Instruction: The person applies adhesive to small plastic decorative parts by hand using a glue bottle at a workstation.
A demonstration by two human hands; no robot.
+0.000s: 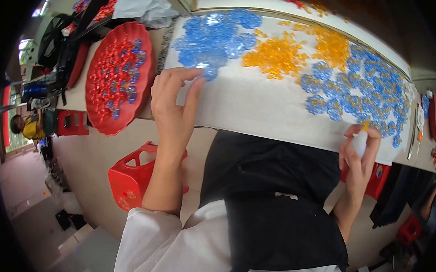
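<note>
My left hand (170, 96) reaches to the near edge of a pile of clear blue plastic flower-like pieces (209, 39). Its thumb and forefinger close on the rim of one blue piece (208, 72). On the right, my right hand (357, 154) is wrapped round a small white squeeze bottle (359, 141) with a yellow tip pointing up. Just beyond that tip lie many blue pieces with orange bits on them (367, 93). Loose orange plastic pieces (275, 54) are heaped between the two blue groups, all on a white-covered table (265, 102).
A red scalloped tray (148, 66) of red and blue pieces stands at the left. Below it is a red stool (127, 181). A raised ledge (290, 16) runs along the table's back. Other people are at the far left (32, 127) and right edge (430, 204).
</note>
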